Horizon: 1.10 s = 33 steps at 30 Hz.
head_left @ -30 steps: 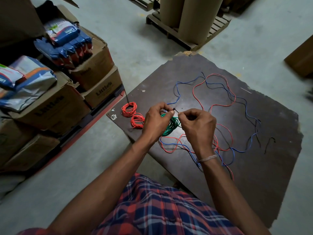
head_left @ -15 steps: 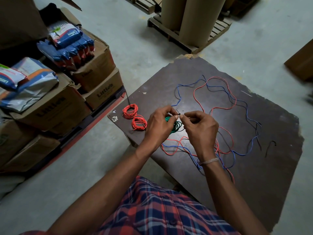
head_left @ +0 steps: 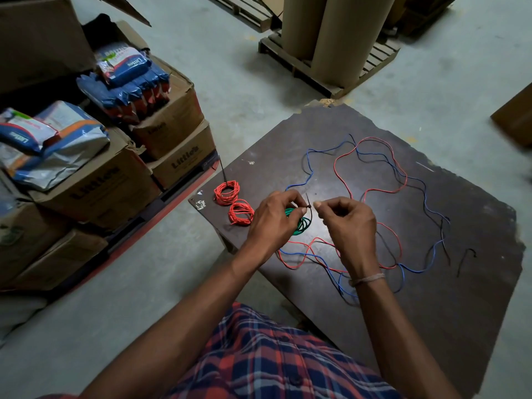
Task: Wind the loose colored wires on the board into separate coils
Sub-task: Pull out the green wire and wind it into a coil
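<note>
A dark board [head_left: 475, 298] lies on the floor. My left hand [head_left: 273, 223] holds a green coil [head_left: 300, 226] just above it, thumb and finger pinching a short black tie [head_left: 308, 203] at the coil's top. Just right of the tie, a small gap away, my right hand [head_left: 349, 226] has its fingertips pinched together; I see nothing in them. Two finished red coils [head_left: 227, 192] [head_left: 241, 212] rest near the board's left corner. Loose red wire [head_left: 371, 191], blue wire [head_left: 414, 269] and thin black wire [head_left: 443, 234] sprawl tangled over the middle.
A short black piece [head_left: 465, 260] lies alone at the right of the board. Stacked cardboard boxes [head_left: 95, 182] with packets on top stand to the left. Big cardboard rolls on a wooden pallet [head_left: 325, 73] stand beyond the board. Concrete floor surrounds it.
My right hand has drawn slightly away from the black tie, leaving a small gap. The left hand keeps hold of the green coil. The camera has shifted a little.
</note>
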Each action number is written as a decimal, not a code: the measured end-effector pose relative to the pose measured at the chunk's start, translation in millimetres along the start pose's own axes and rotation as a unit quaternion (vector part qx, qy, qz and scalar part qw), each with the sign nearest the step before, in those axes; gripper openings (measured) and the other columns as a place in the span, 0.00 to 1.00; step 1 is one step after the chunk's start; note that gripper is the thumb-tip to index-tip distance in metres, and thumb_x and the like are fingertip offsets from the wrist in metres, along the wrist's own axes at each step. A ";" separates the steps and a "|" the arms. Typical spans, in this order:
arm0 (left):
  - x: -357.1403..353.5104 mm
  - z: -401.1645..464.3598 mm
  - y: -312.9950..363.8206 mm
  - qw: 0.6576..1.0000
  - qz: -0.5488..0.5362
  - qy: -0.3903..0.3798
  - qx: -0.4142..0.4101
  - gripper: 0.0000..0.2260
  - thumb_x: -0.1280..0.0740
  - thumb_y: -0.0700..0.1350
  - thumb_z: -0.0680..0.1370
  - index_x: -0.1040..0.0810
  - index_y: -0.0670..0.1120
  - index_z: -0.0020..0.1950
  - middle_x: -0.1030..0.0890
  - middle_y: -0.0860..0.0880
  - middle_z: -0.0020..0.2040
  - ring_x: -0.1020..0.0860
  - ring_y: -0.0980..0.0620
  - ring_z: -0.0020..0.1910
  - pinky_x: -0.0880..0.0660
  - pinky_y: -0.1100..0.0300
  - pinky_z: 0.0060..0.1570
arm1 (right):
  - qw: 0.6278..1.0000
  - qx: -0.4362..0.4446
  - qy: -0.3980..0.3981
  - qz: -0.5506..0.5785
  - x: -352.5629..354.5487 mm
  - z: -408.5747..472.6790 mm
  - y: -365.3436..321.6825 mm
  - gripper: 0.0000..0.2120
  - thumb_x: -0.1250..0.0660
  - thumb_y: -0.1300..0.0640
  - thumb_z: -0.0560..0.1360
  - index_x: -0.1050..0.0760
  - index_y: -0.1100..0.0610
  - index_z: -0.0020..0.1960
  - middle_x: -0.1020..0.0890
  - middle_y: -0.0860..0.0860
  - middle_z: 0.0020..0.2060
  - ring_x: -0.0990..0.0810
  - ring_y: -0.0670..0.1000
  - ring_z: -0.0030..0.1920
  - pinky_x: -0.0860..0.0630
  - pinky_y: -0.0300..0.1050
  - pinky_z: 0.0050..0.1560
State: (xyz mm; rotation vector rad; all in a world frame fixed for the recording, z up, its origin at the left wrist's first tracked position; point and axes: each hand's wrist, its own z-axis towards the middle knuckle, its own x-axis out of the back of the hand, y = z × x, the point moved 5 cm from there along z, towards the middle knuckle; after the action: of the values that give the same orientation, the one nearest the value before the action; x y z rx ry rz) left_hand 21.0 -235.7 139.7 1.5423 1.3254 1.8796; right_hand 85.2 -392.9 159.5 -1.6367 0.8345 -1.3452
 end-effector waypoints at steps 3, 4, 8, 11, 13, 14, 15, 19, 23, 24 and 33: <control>1.7 -0.6 -1.9 1.000 0.003 0.002 -0.002 0.01 0.30 0.52 0.76 0.20 0.57 0.47 0.18 0.52 0.48 0.19 0.53 0.50 0.20 0.50 0.49 | 0.999 -0.045 -0.009 0.027 -0.8 11.0 -1.0 0.08 0.26 0.54 0.76 0.14 0.58 0.43 0.13 0.51 0.39 0.15 0.49 0.43 0.20 0.47 0.49; 2.1 -0.8 -2.1 1.000 0.001 0.003 -0.001 0.01 0.30 0.52 0.76 0.20 0.56 0.47 0.18 0.52 0.48 0.19 0.54 0.50 0.20 0.50 0.49 | 0.996 -0.073 -0.038 0.045 -3.8 16.0 -0.1 0.08 0.26 0.54 0.77 0.13 0.59 0.45 0.13 0.52 0.41 0.16 0.48 0.44 0.22 0.43 0.47; 4.3 -1.8 -3.5 1.000 -0.009 0.009 0.009 0.01 0.29 0.49 0.77 0.18 0.53 0.47 0.16 0.52 0.49 0.18 0.55 0.50 0.20 0.53 0.49 | 0.964 -0.199 -0.166 0.065 -22.4 31.6 10.9 0.10 0.24 0.49 0.73 0.12 0.55 0.47 0.15 0.53 0.48 0.28 0.51 0.43 0.32 0.44 0.41; 8.0 -3.7 -4.1 0.999 -0.024 0.018 0.012 0.02 0.28 0.47 0.77 0.17 0.50 0.47 0.15 0.52 0.46 0.18 0.55 0.49 0.21 0.57 0.48 | 0.958 -0.209 -0.176 0.093 -32.6 35.5 13.5 0.06 0.23 0.55 0.72 0.14 0.58 0.44 0.16 0.53 0.44 0.30 0.50 0.43 0.34 0.45 0.40; 9.4 -4.2 -8.4 0.999 -0.040 0.020 0.029 0.02 0.28 0.46 0.77 0.17 0.49 0.45 0.15 0.53 0.43 0.17 0.56 0.47 0.23 0.59 0.46 | 0.962 -0.185 -0.169 0.106 -38.1 37.4 9.8 0.04 0.25 0.57 0.75 0.18 0.55 0.42 0.18 0.50 0.40 0.29 0.48 0.41 0.35 0.44 0.40; 9.3 -3.3 -12.8 0.997 -0.054 0.019 0.043 0.03 0.27 0.46 0.77 0.17 0.49 0.44 0.15 0.53 0.42 0.17 0.56 0.45 0.24 0.60 0.46 | 0.966 -0.170 -0.158 0.116 -40.3 39.6 7.3 0.06 0.27 0.58 0.77 0.21 0.53 0.41 0.19 0.49 0.39 0.28 0.47 0.40 0.34 0.44 0.40; 8.9 -2.8 -17.4 0.996 -0.071 0.015 0.057 0.04 0.27 0.46 0.76 0.18 0.49 0.43 0.15 0.54 0.41 0.17 0.57 0.44 0.24 0.60 0.45 | 0.969 -0.158 -0.138 0.134 -41.5 42.8 4.6 0.08 0.29 0.59 0.78 0.23 0.52 0.41 0.20 0.49 0.38 0.27 0.46 0.38 0.33 0.44 0.40; 6.7 -7.2 -31.4 0.976 -0.172 0.004 0.136 0.09 0.28 0.46 0.79 0.21 0.50 0.39 0.18 0.51 0.38 0.26 0.58 0.24 0.30 0.63 0.27 | 0.953 -0.161 -0.073 0.248 -44.4 61.3 0.1 0.10 0.37 0.62 0.84 0.30 0.53 0.44 0.22 0.51 0.37 0.17 0.49 0.39 0.23 0.46 0.44; 11.1 -6.7 -38.5 0.958 -0.236 0.002 0.166 0.04 0.31 0.43 0.81 0.20 0.50 0.47 0.21 0.51 0.37 0.32 0.56 0.19 0.33 0.65 0.23 | 0.923 -0.174 -0.085 0.333 -64.0 68.5 -7.4 0.08 0.41 0.64 0.85 0.32 0.57 0.47 0.26 0.56 0.38 0.17 0.53 0.36 0.14 0.55 0.42; 12.1 -5.5 -40.0 0.957 -0.239 -0.001 0.165 0.05 0.31 0.43 0.82 0.19 0.51 0.47 0.21 0.51 0.37 0.33 0.56 0.20 0.32 0.63 0.24 | 0.925 -0.173 -0.084 0.326 -69.2 70.6 -8.6 0.09 0.41 0.64 0.85 0.32 0.57 0.47 0.26 0.56 0.38 0.19 0.52 0.35 0.14 0.52 0.38; 18.8 5.6 -46.5 0.982 -0.134 -0.008 0.134 0.10 0.31 0.49 0.81 0.23 0.50 0.40 0.23 0.55 0.32 0.28 0.55 0.22 0.32 0.63 0.26 | 0.966 -0.082 -0.113 0.219 -103.3 103.5 -27.8 0.15 0.42 0.69 0.83 0.37 0.55 0.42 0.33 0.53 0.31 0.37 0.45 0.23 0.40 0.33 0.26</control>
State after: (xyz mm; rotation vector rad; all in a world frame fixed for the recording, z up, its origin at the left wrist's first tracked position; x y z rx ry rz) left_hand 7.3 -196.3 111.3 1.4102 1.7396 1.5718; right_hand 165.2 -270.1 133.5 -1.5741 1.1122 -0.7846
